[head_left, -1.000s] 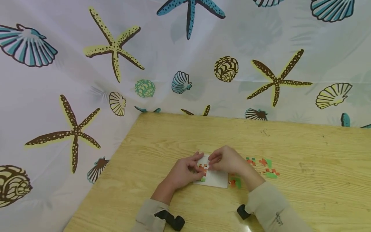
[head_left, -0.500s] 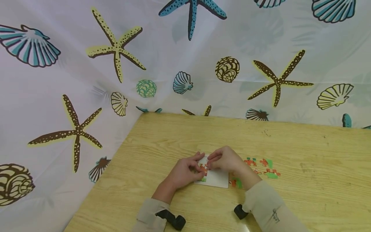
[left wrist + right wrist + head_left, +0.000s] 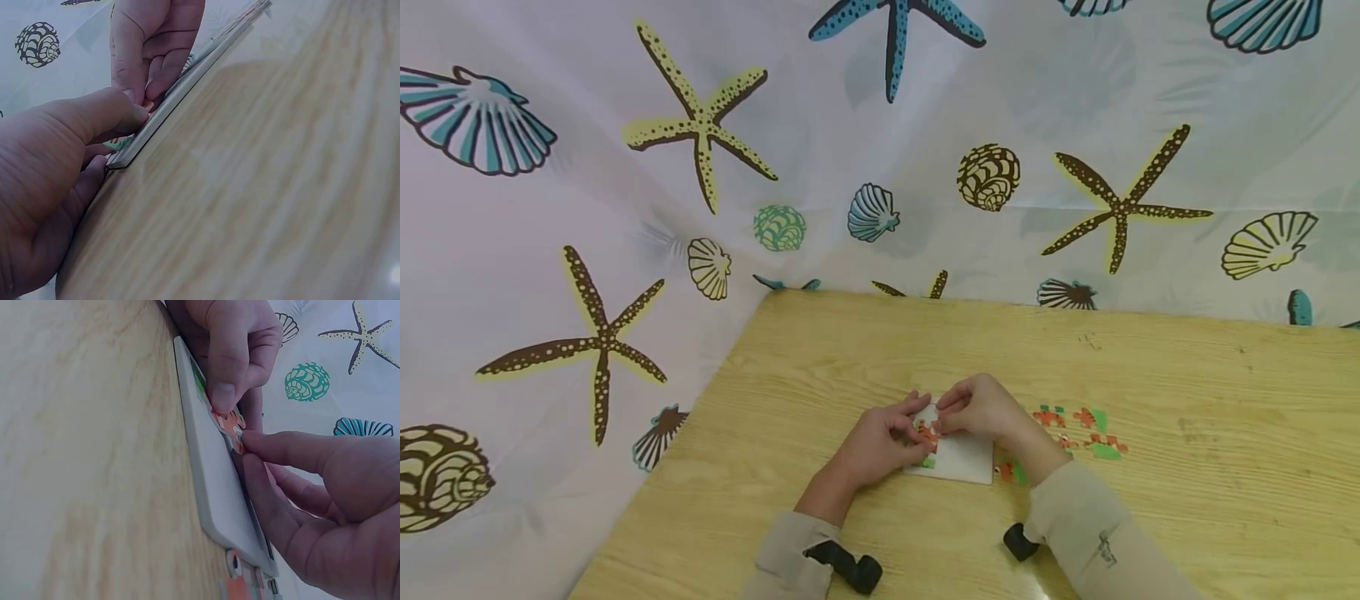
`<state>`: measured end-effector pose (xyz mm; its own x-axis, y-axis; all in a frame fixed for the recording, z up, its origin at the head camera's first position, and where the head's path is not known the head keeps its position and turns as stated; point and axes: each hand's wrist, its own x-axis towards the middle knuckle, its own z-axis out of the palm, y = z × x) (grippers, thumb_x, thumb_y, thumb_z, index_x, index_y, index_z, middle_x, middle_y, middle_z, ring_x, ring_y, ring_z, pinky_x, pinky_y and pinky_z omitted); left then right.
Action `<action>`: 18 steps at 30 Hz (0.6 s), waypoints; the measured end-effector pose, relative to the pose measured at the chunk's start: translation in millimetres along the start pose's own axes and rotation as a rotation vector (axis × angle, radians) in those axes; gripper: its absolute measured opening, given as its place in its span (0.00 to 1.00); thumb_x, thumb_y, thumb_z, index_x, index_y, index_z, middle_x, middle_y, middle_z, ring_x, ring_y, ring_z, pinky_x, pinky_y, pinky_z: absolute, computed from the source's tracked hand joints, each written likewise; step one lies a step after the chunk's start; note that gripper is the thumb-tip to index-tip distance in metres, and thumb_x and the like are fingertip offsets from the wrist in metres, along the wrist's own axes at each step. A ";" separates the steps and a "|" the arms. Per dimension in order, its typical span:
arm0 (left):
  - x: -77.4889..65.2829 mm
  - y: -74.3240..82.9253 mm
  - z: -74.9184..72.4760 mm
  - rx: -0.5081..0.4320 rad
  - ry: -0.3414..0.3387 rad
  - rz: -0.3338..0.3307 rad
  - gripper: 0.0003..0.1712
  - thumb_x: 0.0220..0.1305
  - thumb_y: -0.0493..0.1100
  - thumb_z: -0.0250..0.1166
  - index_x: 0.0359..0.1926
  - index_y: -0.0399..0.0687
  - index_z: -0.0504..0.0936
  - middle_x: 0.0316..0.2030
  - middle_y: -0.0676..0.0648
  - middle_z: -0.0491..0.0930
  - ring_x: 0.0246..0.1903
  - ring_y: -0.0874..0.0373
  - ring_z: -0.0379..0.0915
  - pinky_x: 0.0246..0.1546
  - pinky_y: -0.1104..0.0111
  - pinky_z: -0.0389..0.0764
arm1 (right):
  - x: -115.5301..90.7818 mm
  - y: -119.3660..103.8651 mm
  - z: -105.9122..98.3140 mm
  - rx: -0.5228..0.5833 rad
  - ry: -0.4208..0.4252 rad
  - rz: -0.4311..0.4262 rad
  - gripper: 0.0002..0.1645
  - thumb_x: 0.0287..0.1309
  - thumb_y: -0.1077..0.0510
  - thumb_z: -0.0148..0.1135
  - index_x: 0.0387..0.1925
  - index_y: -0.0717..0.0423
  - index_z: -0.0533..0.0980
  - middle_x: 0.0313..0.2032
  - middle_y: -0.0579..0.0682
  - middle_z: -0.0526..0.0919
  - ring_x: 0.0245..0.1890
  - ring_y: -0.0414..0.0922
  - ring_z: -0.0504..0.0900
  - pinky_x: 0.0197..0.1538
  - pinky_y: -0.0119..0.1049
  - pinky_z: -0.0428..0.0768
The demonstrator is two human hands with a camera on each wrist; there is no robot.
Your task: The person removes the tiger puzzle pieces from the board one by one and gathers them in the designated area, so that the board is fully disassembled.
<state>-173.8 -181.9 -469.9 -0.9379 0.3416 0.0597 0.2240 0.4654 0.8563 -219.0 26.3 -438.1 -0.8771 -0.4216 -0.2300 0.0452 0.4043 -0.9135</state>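
A white puzzle board (image 3: 967, 460) lies on the wooden table, with orange and green jigsaw pieces along its left side. My left hand (image 3: 874, 446) is at that side, its thumb on an orange puzzle piece (image 3: 230, 423) and its other fingers around the board's edge. From the right, my right hand (image 3: 987, 410) pinches the end of an orange-and-white piece (image 3: 238, 445) between thumb and index finger, just above the board. Both hands' fingertips nearly meet there. In the left wrist view, the fingers hide most of the piece.
Several loose orange and green puzzle pieces (image 3: 1103, 447) lie right of the board. One loose piece (image 3: 1009, 472) is close to the board's right edge, partly behind my right forearm. A white curtain (image 3: 820, 150) printed with starfish and shells hangs behind and left of the table.
My right hand and forearm have shifted slightly left, still pinching the piece at the board. The left hand stays in nearly the same place.
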 end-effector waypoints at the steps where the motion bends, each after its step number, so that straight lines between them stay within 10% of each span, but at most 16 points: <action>1: -0.4 -0.1 0.4 0.003 0.001 -0.003 0.06 0.62 0.35 0.76 0.28 0.44 0.90 0.70 0.44 0.74 0.77 0.48 0.58 0.74 0.51 0.65 | -0.4 0.6 0.1 -0.007 -0.003 -0.003 0.11 0.58 0.67 0.74 0.43 0.67 0.85 0.34 0.52 0.90 0.32 0.40 0.86 0.38 0.34 0.84; 18: -0.2 -0.8 3.6 0.008 0.006 0.001 0.07 0.62 0.35 0.76 0.27 0.44 0.91 0.70 0.43 0.74 0.77 0.47 0.58 0.73 0.50 0.66 | -2.4 -5.0 -0.3 -0.103 -0.090 -0.053 0.05 0.65 0.68 0.69 0.40 0.65 0.88 0.36 0.52 0.90 0.31 0.39 0.82 0.37 0.32 0.83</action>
<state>-172.8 -179.4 -472.5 -0.9393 0.3372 0.0640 0.2274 0.4716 0.8520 -217.2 25.5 -432.8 -0.8305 -0.5136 -0.2156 -0.0535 0.4589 -0.8869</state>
